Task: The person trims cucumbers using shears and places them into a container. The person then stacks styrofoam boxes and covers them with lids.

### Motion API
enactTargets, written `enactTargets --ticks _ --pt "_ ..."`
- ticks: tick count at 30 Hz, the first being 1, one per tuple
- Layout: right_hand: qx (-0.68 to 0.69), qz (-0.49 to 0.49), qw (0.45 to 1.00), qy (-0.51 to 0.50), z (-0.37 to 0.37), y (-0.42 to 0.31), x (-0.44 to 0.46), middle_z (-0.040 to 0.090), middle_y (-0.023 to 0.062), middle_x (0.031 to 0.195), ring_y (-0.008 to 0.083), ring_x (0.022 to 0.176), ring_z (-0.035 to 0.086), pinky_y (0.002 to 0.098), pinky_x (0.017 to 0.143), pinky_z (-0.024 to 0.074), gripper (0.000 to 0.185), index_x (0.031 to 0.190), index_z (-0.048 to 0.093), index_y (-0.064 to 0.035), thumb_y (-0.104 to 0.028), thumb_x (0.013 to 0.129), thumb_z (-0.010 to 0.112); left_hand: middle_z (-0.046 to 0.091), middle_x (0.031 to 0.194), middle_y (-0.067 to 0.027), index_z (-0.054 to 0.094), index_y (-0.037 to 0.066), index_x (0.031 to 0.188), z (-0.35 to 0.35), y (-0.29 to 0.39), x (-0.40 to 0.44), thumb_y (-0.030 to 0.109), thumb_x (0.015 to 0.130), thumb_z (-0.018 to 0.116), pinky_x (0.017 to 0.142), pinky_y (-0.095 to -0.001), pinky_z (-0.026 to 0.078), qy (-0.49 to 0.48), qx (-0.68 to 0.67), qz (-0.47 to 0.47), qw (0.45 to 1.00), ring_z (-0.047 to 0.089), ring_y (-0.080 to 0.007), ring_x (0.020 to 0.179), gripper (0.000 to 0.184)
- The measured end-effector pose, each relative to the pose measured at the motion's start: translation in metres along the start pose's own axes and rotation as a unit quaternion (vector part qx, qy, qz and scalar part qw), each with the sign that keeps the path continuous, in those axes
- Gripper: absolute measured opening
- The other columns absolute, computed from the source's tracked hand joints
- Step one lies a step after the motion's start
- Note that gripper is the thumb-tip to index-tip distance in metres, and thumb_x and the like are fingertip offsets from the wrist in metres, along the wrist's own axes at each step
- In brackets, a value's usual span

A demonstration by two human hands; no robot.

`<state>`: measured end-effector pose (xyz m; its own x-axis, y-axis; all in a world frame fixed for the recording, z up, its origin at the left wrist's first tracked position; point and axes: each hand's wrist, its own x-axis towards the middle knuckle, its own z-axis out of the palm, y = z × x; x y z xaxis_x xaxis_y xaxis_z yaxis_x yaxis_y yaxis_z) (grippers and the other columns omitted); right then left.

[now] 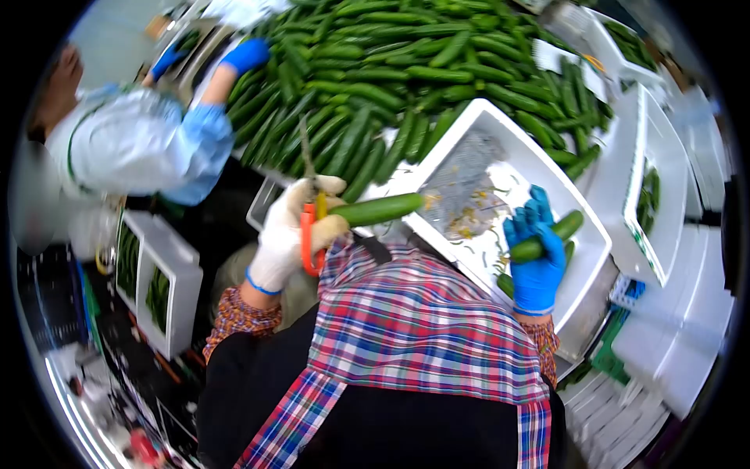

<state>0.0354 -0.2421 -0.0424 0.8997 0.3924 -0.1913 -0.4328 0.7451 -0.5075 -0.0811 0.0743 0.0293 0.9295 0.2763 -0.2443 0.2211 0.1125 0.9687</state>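
My left hand (291, 230), in a white glove, is closed round orange-handled scissors (308, 227) whose blades point up. The same hand also grips one end of a cucumber (379, 210), which reaches right to the edge of the white foam box. My right hand (535, 262), in a blue glove, is wrapped round another cucumber (569, 226) over the right part of the box (587, 291). Plant scraps (469, 219) and a grey patch show on the box's floor. More cucumber partly shows beneath my right hand.
A large heap of cucumbers (391, 74) spreads across the far side. At the left a co-worker's blue-gloved hand (246, 56) touches the heap. White foam boxes (637, 191) with cucumbers stand at the right, others (183, 293) at the lower left.
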Motion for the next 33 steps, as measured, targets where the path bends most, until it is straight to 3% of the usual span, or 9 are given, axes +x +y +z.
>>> enactTargets --ticks 3,6,9,11,16,21,24,27,33 --pt "-0.012 0.027 0.999 0.028 -0.007 0.002 0.003 0.06 0.0103 0.119 0.0223 0.106 0.06 0.0399 0.099 0.0445 0.062 0.141 0.036 -0.0008 -0.007 0.082 0.054 0.063 0.094 -0.0083 0.052 0.0 0.119 -0.052 -0.011 -0.041 0.004 0.078 0.069 0.06 -0.0229 0.048 0.176 0.14 -0.044 0.974 0.059 -0.0107 0.07 0.045" --pt "-0.003 0.063 0.997 0.034 -0.016 0.009 0.007 0.06 0.0093 0.12 0.021 0.108 0.059 0.0393 0.101 0.0437 0.059 0.14 0.037 -0.0011 -0.006 0.083 0.052 0.064 0.098 -0.008 0.053 0.0 0.119 -0.094 -0.047 -0.073 0.004 0.077 0.071 0.072 -0.0253 0.051 0.235 0.293 -0.086 0.923 0.061 -0.0123 0.082 0.046" --pt "0.005 0.097 0.994 0.059 -0.011 0.014 0.008 0.06 0.008 0.122 0.0203 0.107 0.06 0.0386 0.101 0.0434 0.058 0.141 0.038 -0.0019 -0.006 0.084 0.051 0.066 0.102 -0.0195 0.055 0.002 0.122 -0.109 -0.077 -0.084 0.031 0.074 0.076 0.081 -0.0386 0.051 0.214 0.534 -0.161 0.802 0.065 -0.0328 0.095 0.059" --pt "-0.01 0.126 0.991 0.04 -0.005 0.016 0.007 0.058 0.0077 0.126 0.0162 0.111 0.058 0.0361 0.1 0.0427 0.061 0.143 0.033 -0.0017 -0.005 0.084 0.05 0.066 0.101 -0.0202 0.057 0.008 0.121 -0.11 -0.098 -0.078 0.033 0.074 0.076 0.083 -0.0418 0.05 0.205 0.533 -0.239 0.785 0.062 -0.0362 0.099 0.056" --pt "-0.046 0.152 0.986 0.054 -0.005 0.014 0.005 0.059 0.007 0.123 0.0153 0.105 0.06 0.0341 0.098 0.0442 0.061 0.143 0.034 -0.0028 -0.005 0.084 0.052 0.065 0.101 -0.0184 0.056 0.017 0.122 -0.124 -0.156 -0.082 0.024 0.079 0.068 0.078 -0.0449 0.05 0.273 0.579 -0.167 0.75 0.062 -0.0374 0.093 0.045" --pt "-0.078 0.153 0.98 0.103 -0.007 0.02 0.007 0.061 0.0035 0.108 0.0127 0.089 0.059 0.0291 0.088 0.0473 0.056 0.142 0.036 -0.0032 -0.006 0.088 0.051 0.065 0.096 -0.019 0.056 0.01 0.121 -0.111 -0.157 -0.096 0.017 0.077 0.068 0.078 -0.0401 0.051 0.345 0.47 -0.088 0.808 0.064 -0.0348 0.088 0.046" --pt "0.075 0.185 0.976 0.083 -0.002 0.023 0.012 0.052 -0.0004 0.082 0.0072 0.068 0.048 0.0246 0.07 0.0457 0.045 0.137 0.041 -0.0019 -0.009 0.094 0.05 0.066 0.093 -0.0123 0.057 0.005 0.119 -0.083 -0.13 -0.089 0.014 0.078 0.071 0.074 -0.0332 0.052 0.365 0.345 -0.052 0.863 0.065 -0.0233 0.08 0.044" --pt "0.162 0.189 0.968 0.03 -0.005 0.026 0.019 0.054 -0.0004 0.086 0.0087 0.074 0.049 0.0254 0.073 0.0447 0.044 0.137 0.041 -0.0016 -0.011 0.095 0.049 0.062 0.094 -0.0016 0.057 0.003 0.115 -0.046 -0.098 -0.07 0.006 0.077 0.075 0.076 -0.025 0.048 0.279 0.115 -0.019 0.953 0.056 -0.0092 0.082 0.042" --pt "0.157 0.159 0.973 0.058 0.002 0.032 0.027 0.056 0.0009 0.079 0.0112 0.074 0.055 0.0305 0.077 0.0481 0.039 0.131 0.048 -0.0061 -0.014 0.093 0.056 0.061 0.085 -0.006 0.052 0.0 0.117 0.054 -0.031 -0.009 0.004 0.072 0.079 0.073 -0.0256 0.051 -0.01 0.101 0.027 0.994 0.061 -0.0142 0.077 0.053"
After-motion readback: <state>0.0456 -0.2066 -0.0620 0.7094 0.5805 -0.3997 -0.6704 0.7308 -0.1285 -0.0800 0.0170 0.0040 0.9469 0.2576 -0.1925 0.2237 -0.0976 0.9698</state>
